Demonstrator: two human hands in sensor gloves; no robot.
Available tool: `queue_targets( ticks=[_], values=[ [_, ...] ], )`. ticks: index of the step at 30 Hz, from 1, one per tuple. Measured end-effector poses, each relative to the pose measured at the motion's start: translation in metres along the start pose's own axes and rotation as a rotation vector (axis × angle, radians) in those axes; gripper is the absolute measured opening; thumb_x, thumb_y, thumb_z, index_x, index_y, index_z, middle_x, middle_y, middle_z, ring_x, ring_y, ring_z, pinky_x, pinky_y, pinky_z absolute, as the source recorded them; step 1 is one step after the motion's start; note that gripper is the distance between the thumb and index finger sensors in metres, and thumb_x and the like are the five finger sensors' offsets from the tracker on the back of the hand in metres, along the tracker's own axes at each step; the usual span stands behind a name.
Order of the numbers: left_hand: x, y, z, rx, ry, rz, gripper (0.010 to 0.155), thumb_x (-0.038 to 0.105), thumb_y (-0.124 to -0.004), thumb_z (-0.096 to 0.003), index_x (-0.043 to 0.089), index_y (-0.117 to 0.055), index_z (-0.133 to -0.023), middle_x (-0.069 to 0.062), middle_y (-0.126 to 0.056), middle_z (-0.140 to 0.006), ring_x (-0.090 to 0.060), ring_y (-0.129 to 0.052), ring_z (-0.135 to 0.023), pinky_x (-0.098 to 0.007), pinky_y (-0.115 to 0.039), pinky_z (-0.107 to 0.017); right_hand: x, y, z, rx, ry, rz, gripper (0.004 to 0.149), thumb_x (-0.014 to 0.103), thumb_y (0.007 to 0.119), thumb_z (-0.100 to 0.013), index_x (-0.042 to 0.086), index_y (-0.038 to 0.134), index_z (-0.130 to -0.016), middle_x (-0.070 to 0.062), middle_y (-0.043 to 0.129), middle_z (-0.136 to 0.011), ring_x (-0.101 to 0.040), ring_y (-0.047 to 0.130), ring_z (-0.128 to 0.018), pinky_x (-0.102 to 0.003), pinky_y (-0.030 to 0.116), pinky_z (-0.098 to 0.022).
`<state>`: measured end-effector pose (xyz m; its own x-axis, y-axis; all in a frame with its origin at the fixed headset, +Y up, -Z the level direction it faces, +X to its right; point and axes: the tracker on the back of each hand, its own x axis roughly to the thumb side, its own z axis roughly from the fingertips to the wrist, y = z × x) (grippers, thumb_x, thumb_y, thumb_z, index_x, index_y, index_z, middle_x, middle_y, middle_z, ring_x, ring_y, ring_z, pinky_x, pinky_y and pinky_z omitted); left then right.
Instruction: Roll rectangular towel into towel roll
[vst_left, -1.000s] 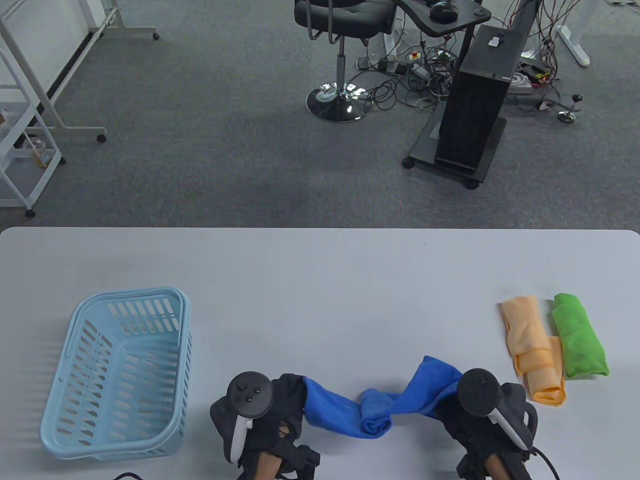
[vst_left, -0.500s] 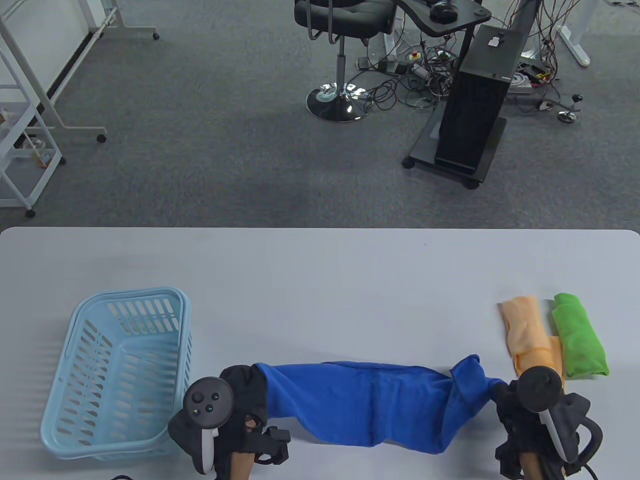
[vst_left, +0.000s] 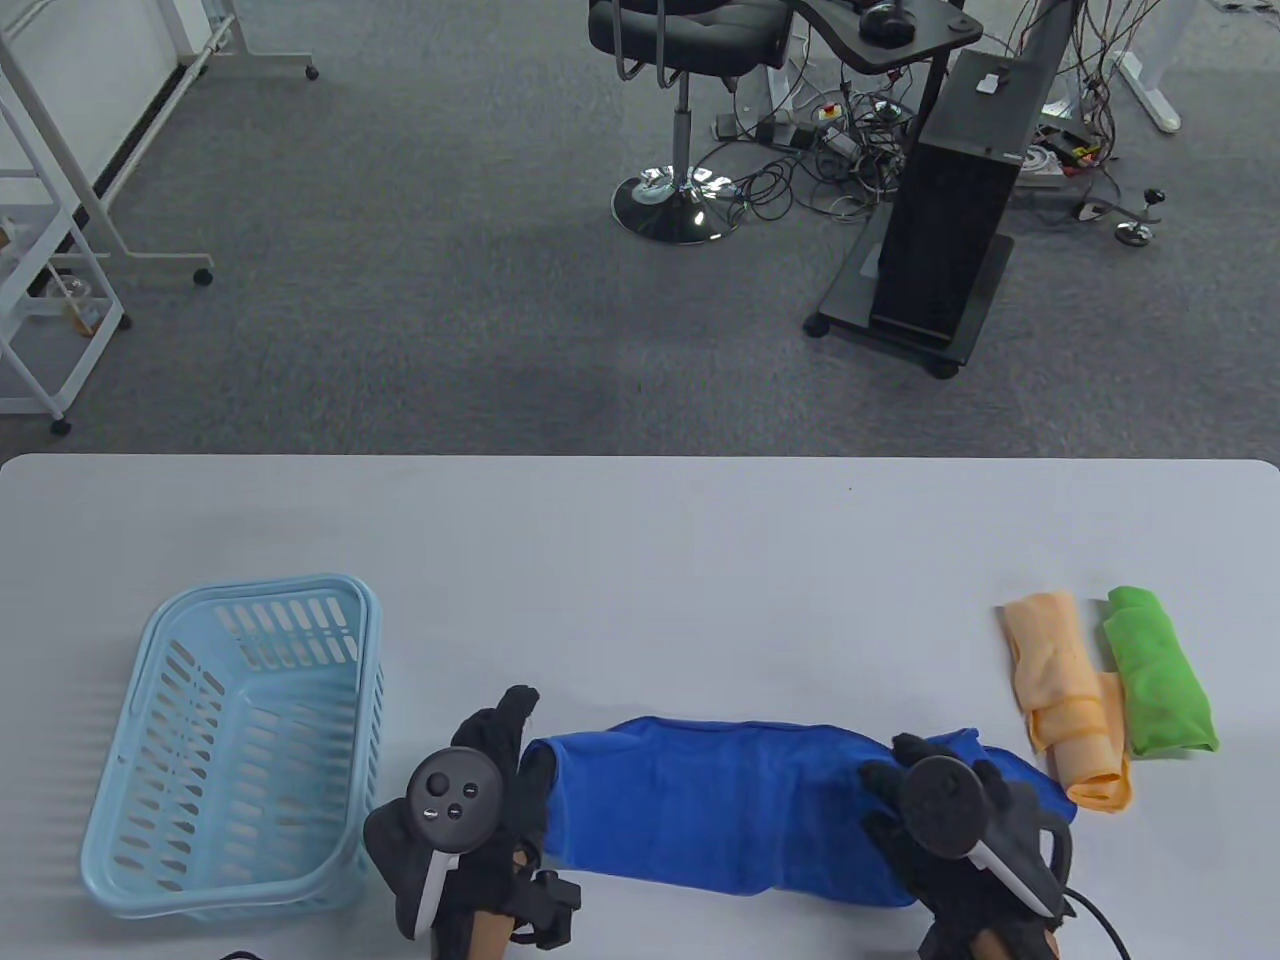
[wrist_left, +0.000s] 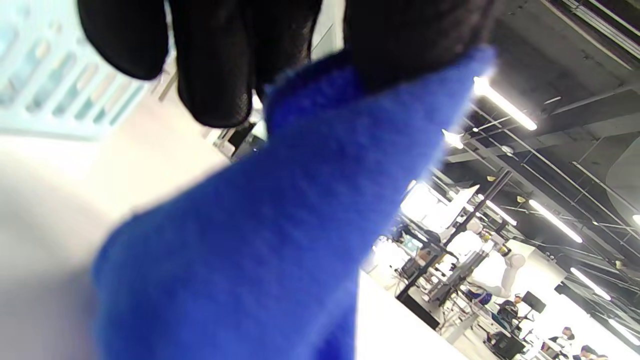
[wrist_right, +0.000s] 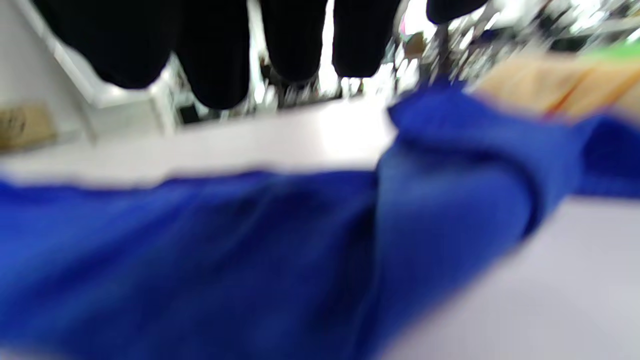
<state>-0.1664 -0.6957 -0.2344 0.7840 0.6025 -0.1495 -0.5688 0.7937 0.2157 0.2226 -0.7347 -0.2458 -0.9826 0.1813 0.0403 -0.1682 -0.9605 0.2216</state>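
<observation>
The blue towel (vst_left: 720, 800) lies spread lengthwise near the front edge of the grey table (vst_left: 640, 560), wrinkled at its right end. At the towel's left end is my left hand (vst_left: 525, 745); in the left wrist view a corner of the blue towel (wrist_left: 260, 240) runs up between its fingers (wrist_left: 215, 75) and looks pinched there. My right hand (vst_left: 900, 770) lies over the right end with fingers spread. In the right wrist view its fingers (wrist_right: 295, 45) hang straight above the blue towel (wrist_right: 250, 260), holding nothing.
A light blue slotted basket (vst_left: 240, 590) stands at the front left, close to my left hand. An orange rolled towel (vst_left: 1060, 690) and a green rolled towel (vst_left: 1160, 680) lie side by side at the right, just beyond the blue towel's end.
The blue towel went from twisted and bunched, to stretched between both hands, to lying flat on the table. Both hands moved inward, and the right hand let go of its end.
</observation>
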Motion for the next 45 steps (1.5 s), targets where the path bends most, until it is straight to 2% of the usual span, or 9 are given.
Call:
queue_targets(
  ticks=[5, 16, 21, 26, 28, 31, 36, 41, 45],
  values=[
    [0.002, 0.022, 0.001, 0.085, 0.023, -0.022, 0.047, 0.050, -0.085, -0.0341, 0.020, -0.094, -0.069, -0.015, -0.078, -0.099, -0.039, -0.088, -0.083, -0.063, -0.068, -0.061, -0.006, 0.027, -0.015, 0.229, 0.086, 0.093, 0.067, 0.051, 0.072, -0.033, 0.029, 0.070, -0.096, -0.009, 0.050, -0.106, -0.035, 0.057, -0.099, -0.066, 0.041, -0.070],
    [0.027, 0.048, -0.012, 0.010, -0.090, -0.048, 0.051, 0.019, -0.077, -0.0446, 0.035, -0.084, -0.092, -0.006, -0.091, -0.093, -0.035, -0.097, -0.077, -0.061, -0.071, -0.060, -0.018, 0.023, -0.015, 0.235, 0.163, 0.046, 0.066, 0.053, 0.070, -0.033, 0.026, 0.072, -0.093, -0.010, 0.052, -0.104, -0.035, 0.057, -0.098, -0.065, 0.042, -0.070],
    [0.023, 0.005, -0.014, -0.272, -0.007, -0.254, 0.056, 0.047, -0.080, -0.0398, 0.027, -0.089, -0.091, -0.012, -0.098, -0.086, -0.039, -0.098, -0.073, -0.061, -0.073, -0.057, -0.018, 0.023, -0.015, 0.244, 0.164, 0.041, 0.066, 0.053, 0.070, -0.034, 0.026, 0.071, -0.094, -0.009, 0.050, -0.105, -0.035, 0.055, -0.099, -0.066, 0.042, -0.070],
    [0.002, -0.042, -0.012, -0.454, 0.111, -0.627, 0.083, 0.062, -0.076, -0.0331, 0.023, -0.070, -0.106, -0.020, -0.087, -0.099, -0.045, -0.090, -0.085, -0.063, -0.069, -0.060, -0.018, 0.023, -0.015, 0.255, 0.161, 0.037, 0.067, 0.053, 0.070, -0.034, 0.026, 0.069, -0.095, -0.010, 0.048, -0.105, -0.036, 0.053, -0.099, -0.066, 0.041, -0.070],
    [0.000, -0.051, -0.007, -0.541, 0.140, -0.620, 0.090, 0.061, -0.082, -0.0319, 0.019, -0.063, -0.110, -0.022, -0.087, -0.099, -0.045, -0.090, -0.085, -0.064, -0.069, -0.060, -0.018, 0.023, -0.015, 0.259, 0.161, 0.036, 0.068, 0.053, 0.069, -0.034, 0.026, 0.069, -0.096, -0.010, 0.048, -0.106, -0.036, 0.053, -0.100, -0.066, 0.041, -0.070],
    [0.001, -0.058, -0.007, -0.585, 0.161, -0.762, 0.083, 0.043, -0.091, -0.0333, 0.018, -0.063, -0.107, -0.006, -0.094, -0.074, -0.034, -0.093, -0.070, -0.063, -0.068, -0.061, -0.018, 0.023, -0.015, 0.264, 0.162, 0.030, 0.068, 0.053, 0.069, -0.034, 0.025, 0.069, -0.096, -0.010, 0.048, -0.106, -0.036, 0.052, -0.100, -0.066, 0.040, -0.070],
    [0.022, -0.043, -0.015, -0.449, 0.093, -0.801, 0.041, 0.034, -0.088, -0.0372, 0.030, -0.095, -0.078, -0.001, -0.092, -0.060, -0.029, -0.092, -0.062, -0.062, -0.067, -0.062, -0.019, 0.024, -0.015, 0.259, 0.155, 0.030, 0.068, 0.054, 0.069, -0.034, 0.025, 0.068, -0.096, -0.010, 0.048, -0.106, -0.036, 0.052, -0.100, -0.066, 0.040, -0.070],
    [0.055, 0.004, -0.032, -0.110, 0.029, -0.755, 0.040, 0.037, -0.085, -0.0380, 0.035, -0.096, -0.077, -0.001, -0.092, -0.076, -0.036, -0.085, -0.086, -0.062, -0.064, -0.065, -0.016, 0.026, -0.015, 0.254, 0.119, 0.001, 0.070, 0.053, 0.069, -0.033, 0.024, 0.067, -0.097, -0.012, 0.046, -0.106, -0.038, 0.051, -0.100, -0.066, 0.039, -0.070],
    [0.066, 0.026, -0.031, 0.012, -0.007, -0.593, 0.041, 0.036, -0.083, -0.0391, 0.034, -0.096, -0.078, -0.008, -0.099, -0.084, -0.037, -0.092, -0.083, -0.061, -0.069, -0.062, -0.006, 0.024, -0.013, 0.275, 0.023, -0.122, 0.071, 0.053, 0.070, -0.033, 0.025, 0.065, -0.098, -0.010, 0.046, -0.107, -0.039, 0.049, -0.101, -0.067, 0.036, -0.071]
  ],
)
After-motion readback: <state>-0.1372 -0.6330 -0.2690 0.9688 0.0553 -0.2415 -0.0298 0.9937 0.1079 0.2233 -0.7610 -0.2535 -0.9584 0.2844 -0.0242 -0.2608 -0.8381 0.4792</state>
